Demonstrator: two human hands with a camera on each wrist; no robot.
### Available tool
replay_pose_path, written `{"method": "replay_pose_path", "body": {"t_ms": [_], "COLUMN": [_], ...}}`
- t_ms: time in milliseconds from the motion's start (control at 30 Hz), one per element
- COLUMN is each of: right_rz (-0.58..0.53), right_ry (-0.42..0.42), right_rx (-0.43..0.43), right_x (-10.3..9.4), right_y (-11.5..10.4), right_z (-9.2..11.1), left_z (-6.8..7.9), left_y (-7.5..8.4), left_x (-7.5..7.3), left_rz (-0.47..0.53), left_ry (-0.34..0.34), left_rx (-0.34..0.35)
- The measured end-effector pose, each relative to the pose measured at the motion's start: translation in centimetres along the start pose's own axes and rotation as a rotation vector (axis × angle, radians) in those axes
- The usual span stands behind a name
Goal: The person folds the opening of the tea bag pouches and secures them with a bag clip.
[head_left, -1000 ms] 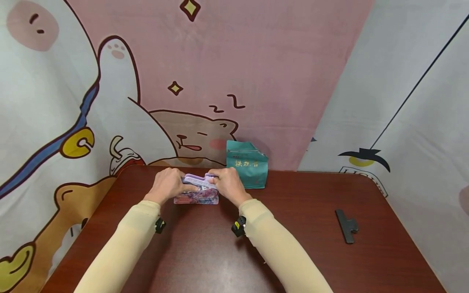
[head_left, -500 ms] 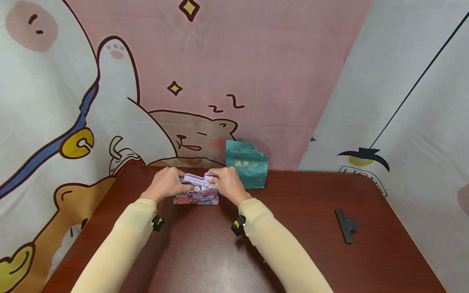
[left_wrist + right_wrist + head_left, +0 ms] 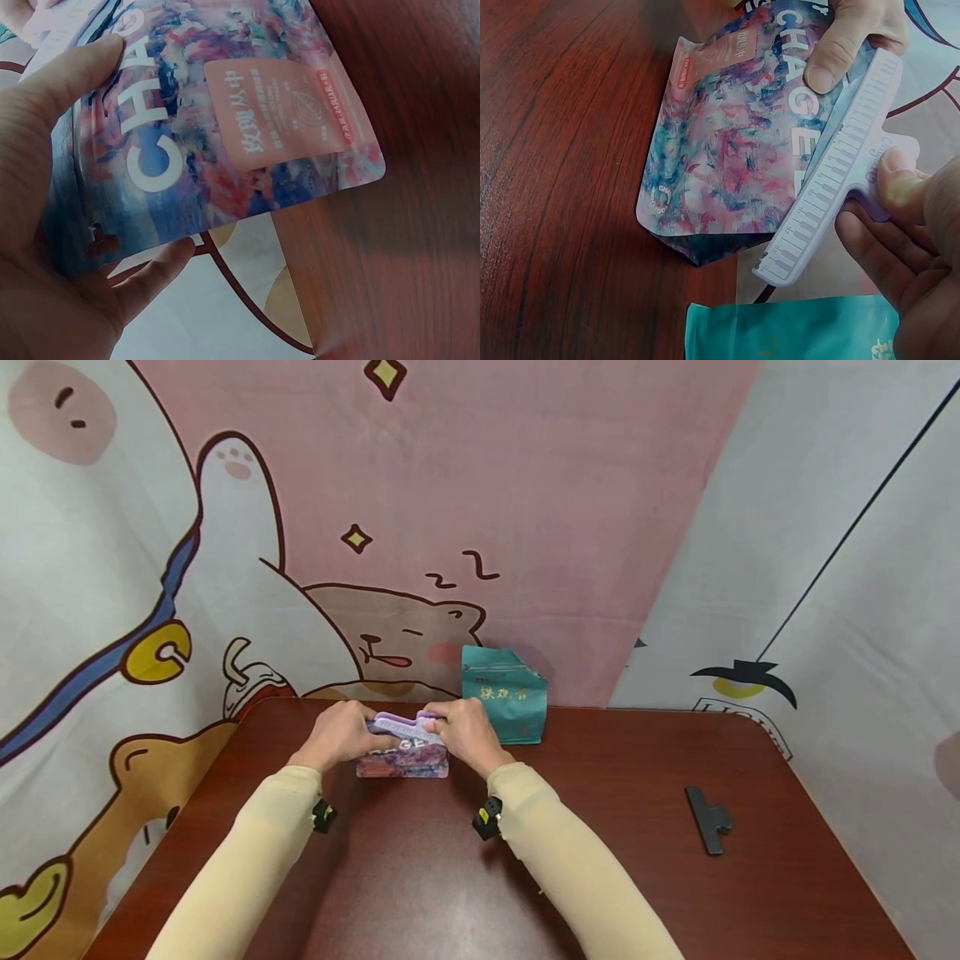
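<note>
A colourful pink-and-blue foil pouch [image 3: 405, 766] with white letters stands upright on the table. My left hand [image 3: 339, 735] holds its upper left side, thumb across the front, as the left wrist view shows with the pouch [image 3: 217, 142] filling much of the frame. Along the pouch's top edge runs a light purple bag clip [image 3: 829, 176] printed with a ruler and piano keys. The clip's handle is pinched between the thumb and fingers of my right hand [image 3: 467, 733]. In the right wrist view the left thumb presses the pouch front beside the clip.
Close behind the right hand, a teal pouch [image 3: 510, 702] with gold characters stands against the cartoon-print cloth [image 3: 562, 527]. A dark grey clip [image 3: 707, 822] lies on the right part of the brown wooden table [image 3: 615, 810].
My left thumb has shifted left on the pouch front, uncovering some white letters. The right hand stays at the purple clip, and the pouch has hardly moved.
</note>
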State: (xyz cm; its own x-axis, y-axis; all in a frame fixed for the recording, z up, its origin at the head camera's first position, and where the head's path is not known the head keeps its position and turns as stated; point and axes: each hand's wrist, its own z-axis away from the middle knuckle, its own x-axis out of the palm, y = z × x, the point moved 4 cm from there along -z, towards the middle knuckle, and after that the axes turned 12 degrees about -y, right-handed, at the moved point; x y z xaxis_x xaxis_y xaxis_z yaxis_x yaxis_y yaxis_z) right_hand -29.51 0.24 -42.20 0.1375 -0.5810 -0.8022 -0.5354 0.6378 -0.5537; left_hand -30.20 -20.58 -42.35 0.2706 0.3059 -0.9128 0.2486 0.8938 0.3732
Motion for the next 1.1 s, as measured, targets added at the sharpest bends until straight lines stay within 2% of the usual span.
{"method": "replay_pose_path", "body": {"t_ms": [267, 767, 1100], "right_rz": [-0.005, -0.024, -0.025], "right_ry": [-0.003, 0.012, -0.024], "right_rx": [0.004, -0.035, 0.002], "right_x": [0.09, -0.11, -0.14], "right_y": [-0.45, -0.88, -0.89], "right_z": [-0.18, -0.21, -0.22], "left_z": [0.18, 0.13, 0.19], "left_y": [0.05, -0.23, -0.18], "left_x": [0.13, 0.30, 0.35], "left_rz": [0.013, 0.047, 0.061], "left_ry": [0.019, 0.013, 0.005], "left_rx": [-0.012, -0.050, -0.048]}}
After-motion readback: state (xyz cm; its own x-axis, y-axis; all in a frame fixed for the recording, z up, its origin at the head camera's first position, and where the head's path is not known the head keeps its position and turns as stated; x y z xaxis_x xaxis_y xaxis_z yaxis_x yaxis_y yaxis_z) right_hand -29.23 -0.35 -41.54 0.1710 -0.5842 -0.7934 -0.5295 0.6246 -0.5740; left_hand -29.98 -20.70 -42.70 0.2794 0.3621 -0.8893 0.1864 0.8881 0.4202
